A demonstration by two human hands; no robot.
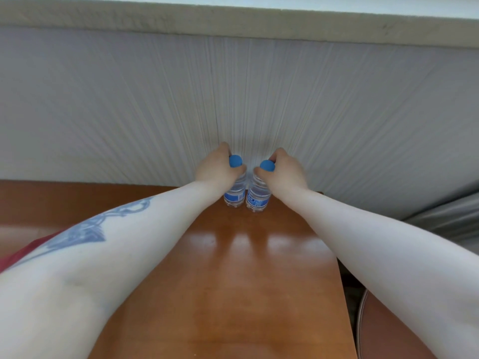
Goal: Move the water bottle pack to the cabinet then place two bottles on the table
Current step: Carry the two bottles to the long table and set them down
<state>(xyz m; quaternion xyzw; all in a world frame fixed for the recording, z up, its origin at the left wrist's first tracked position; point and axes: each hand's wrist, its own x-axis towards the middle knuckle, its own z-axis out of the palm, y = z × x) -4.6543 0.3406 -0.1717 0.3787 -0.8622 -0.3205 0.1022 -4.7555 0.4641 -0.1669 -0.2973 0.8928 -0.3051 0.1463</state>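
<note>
Two water bottles, upright and side by side at the far edge of the brown worktop (233, 294), close to the pale ribbed wall (129, 99). Left bottle (235, 194) and right bottle (258, 198) just beside each other, nearly touching, both clear with a blue label and a blue cap. Bases on or very near the wood; cannot tell for sure if resting or a little lifted.

Left hand (216, 168) closed around the neck of the left bottle, just under its blue cap (235, 161), fingers wrapped on the far side, thumb toward the middle. Grip here narrow, holding the bottle at the top. Right hand (282, 172) closed the same way around the neck of the right bottle, its cap (267, 165) showing between thumb and fingers. Grip also narrow, holding that bottle.

Both arms stretched forward over the worktop, bare, the left forearm with a blue tattoo (88, 229). Glossy surface, with soft light patches in the middle. A bit of red cloth (23, 252) at the left under the arm. At the lower right, past the worktop edge, a brown rounded seat (388, 330), and above it some grey folded material (451, 218), blurred. Along the top of the wall, a beige ledge (233, 22).
</note>
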